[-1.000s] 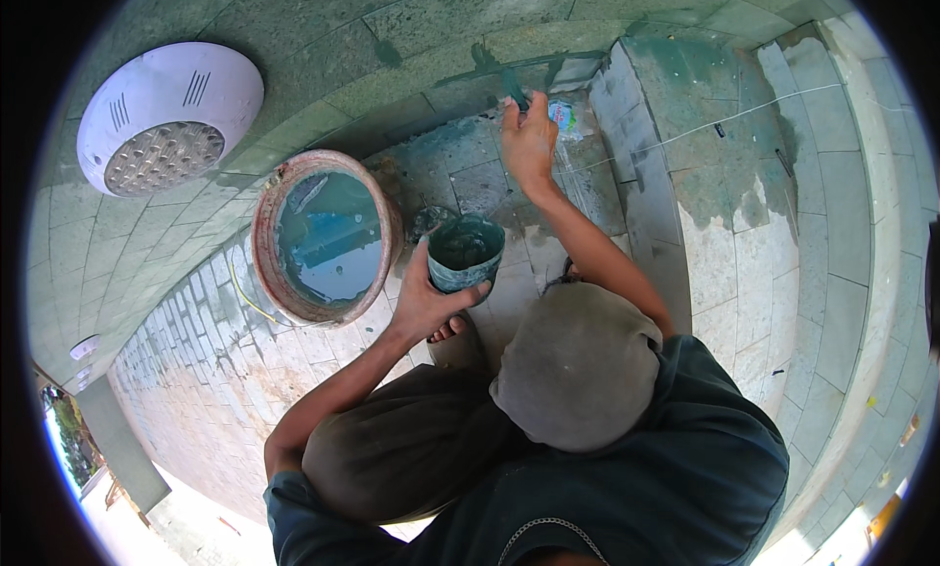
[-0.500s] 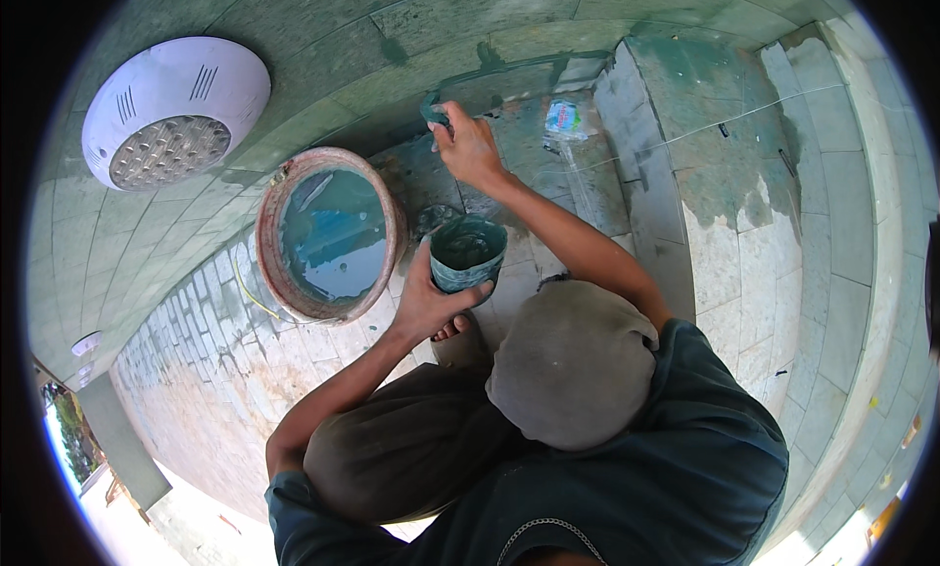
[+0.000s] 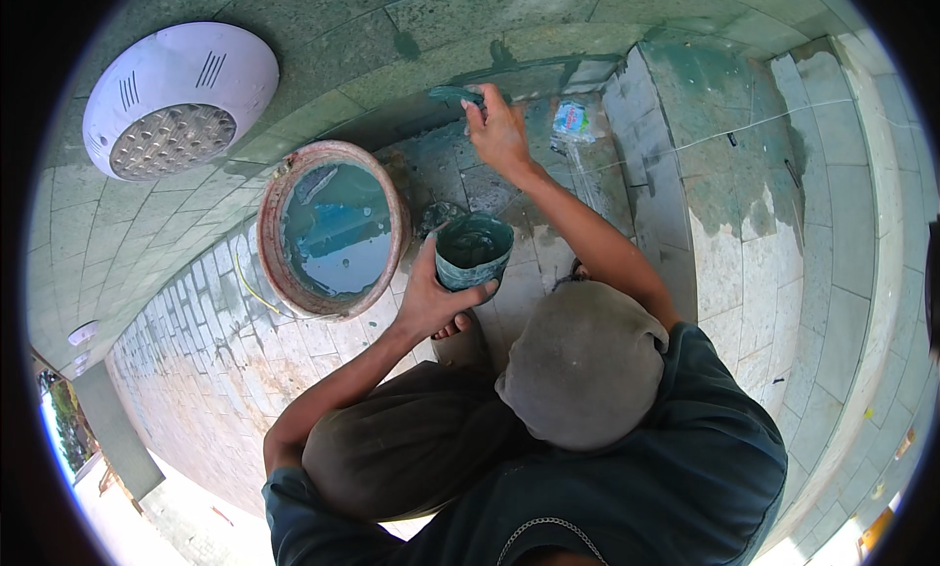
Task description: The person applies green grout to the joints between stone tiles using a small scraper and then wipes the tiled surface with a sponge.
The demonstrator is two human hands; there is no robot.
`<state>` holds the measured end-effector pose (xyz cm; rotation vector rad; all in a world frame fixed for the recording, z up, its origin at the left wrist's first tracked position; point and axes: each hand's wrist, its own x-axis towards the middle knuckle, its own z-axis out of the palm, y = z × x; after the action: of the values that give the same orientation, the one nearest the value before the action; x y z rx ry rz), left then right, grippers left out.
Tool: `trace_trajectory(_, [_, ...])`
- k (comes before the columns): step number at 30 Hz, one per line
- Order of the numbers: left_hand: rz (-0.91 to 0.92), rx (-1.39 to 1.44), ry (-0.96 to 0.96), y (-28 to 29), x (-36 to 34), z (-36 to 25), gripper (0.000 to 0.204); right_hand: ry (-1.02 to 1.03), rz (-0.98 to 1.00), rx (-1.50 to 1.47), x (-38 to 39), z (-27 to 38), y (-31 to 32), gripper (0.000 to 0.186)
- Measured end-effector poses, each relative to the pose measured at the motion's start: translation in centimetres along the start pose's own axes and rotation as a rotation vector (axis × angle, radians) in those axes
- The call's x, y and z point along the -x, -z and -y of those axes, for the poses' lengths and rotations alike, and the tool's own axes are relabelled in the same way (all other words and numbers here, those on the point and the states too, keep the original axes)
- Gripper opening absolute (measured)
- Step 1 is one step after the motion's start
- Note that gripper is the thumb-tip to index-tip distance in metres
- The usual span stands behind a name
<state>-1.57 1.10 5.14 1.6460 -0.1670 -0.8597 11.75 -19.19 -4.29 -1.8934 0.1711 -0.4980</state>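
Cup (image 3: 472, 272) fills curled left grip (image 3: 429, 297); right grip (image 3: 497, 133), nearly closed, pinches green tool (image 3: 452, 94).

Cup (image 3: 467, 276): round, open-topped, outside smeared pale bluish green, rim uneven; mouth up, gripped around side by left hand (image 3: 429, 298). Paste (image 3: 474, 241) inside: dark green, wet-looking, surface lumpy and stirred, below rim. Small flat tool (image 3: 452, 94): coated in same dark green, roughly level, pinched in right hand (image 3: 501, 138), sticking out leftward close to wall base; contact unclear.
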Motion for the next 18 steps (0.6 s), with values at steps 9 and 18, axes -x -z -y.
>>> trace_trajectory(9, [-0.024,0.003,0.019,0.0,-0.1,0.0,0.077,0.066,-0.262,0.108,-0.4,-1.1,1.9,0.021])
trace_trajectory(18, [-0.038,0.022,0.031,0.1,0.0,0.0,0.073,-0.149,-0.284,0.036,2.1,-1.7,3.7,0.029])
